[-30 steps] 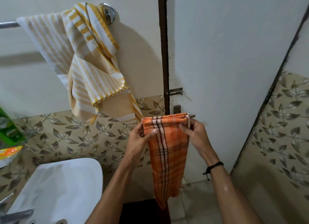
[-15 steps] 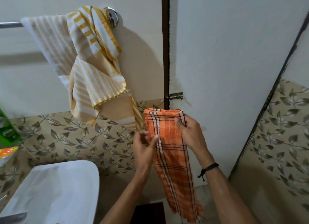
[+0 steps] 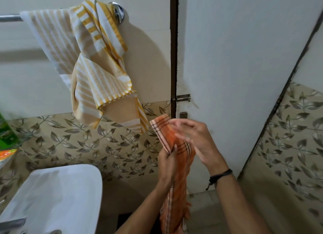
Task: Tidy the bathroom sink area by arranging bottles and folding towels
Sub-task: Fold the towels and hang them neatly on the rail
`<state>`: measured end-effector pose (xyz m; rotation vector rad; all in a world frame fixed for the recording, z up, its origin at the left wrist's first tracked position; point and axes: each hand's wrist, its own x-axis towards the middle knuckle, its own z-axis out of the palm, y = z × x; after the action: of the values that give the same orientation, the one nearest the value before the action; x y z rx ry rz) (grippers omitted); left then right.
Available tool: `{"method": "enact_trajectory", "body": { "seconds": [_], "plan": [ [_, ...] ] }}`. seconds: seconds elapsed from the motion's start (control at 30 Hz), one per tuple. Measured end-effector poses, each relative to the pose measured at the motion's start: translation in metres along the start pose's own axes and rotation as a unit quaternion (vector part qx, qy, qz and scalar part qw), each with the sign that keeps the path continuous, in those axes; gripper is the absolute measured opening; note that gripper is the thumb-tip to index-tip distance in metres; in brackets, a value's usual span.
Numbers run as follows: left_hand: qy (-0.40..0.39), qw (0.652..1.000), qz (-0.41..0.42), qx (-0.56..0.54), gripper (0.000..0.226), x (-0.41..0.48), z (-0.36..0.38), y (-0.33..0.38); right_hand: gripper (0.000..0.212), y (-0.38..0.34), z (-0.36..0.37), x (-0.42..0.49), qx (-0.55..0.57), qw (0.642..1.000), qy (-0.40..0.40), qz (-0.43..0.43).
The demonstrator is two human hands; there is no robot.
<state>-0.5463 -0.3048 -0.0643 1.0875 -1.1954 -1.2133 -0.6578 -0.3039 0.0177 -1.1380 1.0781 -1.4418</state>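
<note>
While the orange plaid towel [image 3: 164, 134] is held in the air in front of the door [image 3: 236, 59], to the right of the sink [image 3: 61, 190], folding is judged to be partly done. The cloth is already narrowed to a long strip, its upper end tilted left and its fringed lower end hanging loose. Left hand [image 3: 166, 167]: fingers and thumb curled round the strip at mid-length, gripping it. Right hand [image 3: 197, 141]: motion-blurred, fingers appearing extended across the upper part of the strip; whether they pinch the cloth cannot be told. Remaining for this towel, by estimate: fold the length down and set it in place. The yellow striped towel [image 3: 97, 67] hangs bunched and uneven on the towel rail [image 3: 10, 18] at far left, not yet folded. A green bottle [image 3: 7, 129] shows at the left edge; whether the bottles are arranged cannot be told.
</note>
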Motion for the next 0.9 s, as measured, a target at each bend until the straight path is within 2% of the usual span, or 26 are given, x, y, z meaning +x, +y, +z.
{"method": "enact_trajectory", "body": {
  "seconds": [0.07,0.1,0.13,0.17,0.23,0.3,0.47,0.57,0.67,0.8,0.9],
  "plan": [
    [-0.003,1.0,-0.027,-0.009,0.024,0.004,-0.008,0.007,0.029,0.02,-0.018,0.002,-0.043,0.992,0.122,-0.007],
    [-0.006,0.999,-0.04,-0.013,0.023,0.006,-0.012,0.01,0.039,0.032,-0.026,0.001,-0.093,0.983,0.158,0.006],
    [-0.01,0.998,-0.051,-0.019,0.022,0.008,-0.017,0.012,0.055,0.046,-0.033,-0.003,-0.129,0.979,0.154,0.039],
    [-0.016,0.998,-0.06,-0.027,0.021,0.011,-0.021,0.015,0.072,0.06,-0.038,-0.007,-0.131,0.982,0.113,0.081],
    [-0.035,0.995,-0.078,-0.046,0.019,0.019,-0.031,0.022,0.085,0.092,-0.047,-0.015,-0.084,0.983,0.015,0.162],
    [-0.066,0.992,-0.087,-0.055,0.02,0.025,-0.04,0.032,0.082,0.114,-0.052,-0.024,-0.065,0.978,-0.029,0.195],
    [-0.123,0.984,-0.11,-0.061,0.028,0.04,-0.06,0.055,0.06,0.116,-0.047,-0.032,0.002,0.985,-0.014,0.174],
    [-0.116,0.969,-0.175,-0.129,0.042,0.05,-0.072,0.055,0.045,0.103,-0.033,-0.031,0.034,0.99,0.007,0.14],
    [-0.095,0.952,-0.222,-0.191,0.065,0.046,-0.084,0.016,0.031,0.097,-0.02,-0.029,0.073,0.987,0.047,0.136],
    [-0.131,0.947,-0.271,-0.11,0.064,0.016,-0.086,-0.037,0.017,0.097,-0.014,-0.018,0.034,0.985,0.079,0.149],
    [-0.153,0.951,-0.253,-0.093,0.057,0.009,-0.083,-0.046,0.019,0.089,-0.021,-0.014,-0.008,0.986,0.066,0.152]
  ]
}}
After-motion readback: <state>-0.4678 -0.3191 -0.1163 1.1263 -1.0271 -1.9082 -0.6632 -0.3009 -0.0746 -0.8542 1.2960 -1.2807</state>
